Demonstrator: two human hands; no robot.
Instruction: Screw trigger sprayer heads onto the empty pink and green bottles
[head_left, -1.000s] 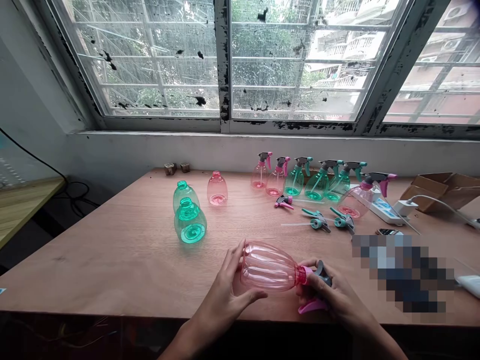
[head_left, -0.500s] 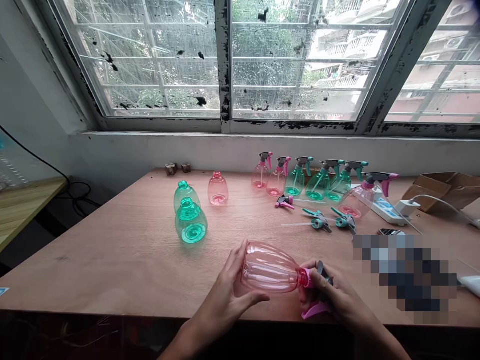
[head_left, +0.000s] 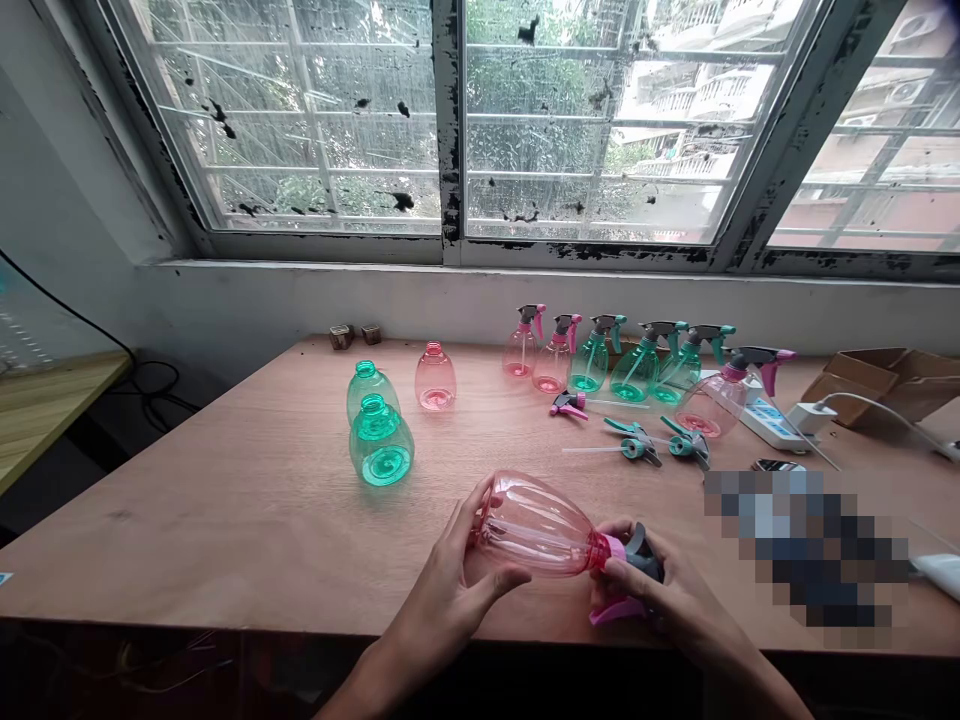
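A clear pink spray bottle [head_left: 536, 525] lies on its side in the air above the table's front part, its base to the left. My left hand [head_left: 469, 570] is wrapped round the base end, thumb below and fingers behind. At the neck, my right hand [head_left: 652, 585] grips the pink collar of the grey and pink spray head [head_left: 641, 555]; the pink trigger points down. Farther back lie a loose pink spray head [head_left: 570, 404] and two loose teal spray heads [head_left: 637, 445]. Left of them stand two green bottles without heads [head_left: 382, 445] and a pink one [head_left: 436, 378].
Several complete spray bottles [head_left: 636, 368] stand in a row near the wall. A power strip [head_left: 776, 425] with a plugged-in charger and an open cardboard box [head_left: 885, 385] are at the right. A blurred patch [head_left: 810, 550] covers something at the right front.
The spray head has turned slightly in my right hand, with more of its grey body showing. The bottle's base end has risen a little. The other things stay put.
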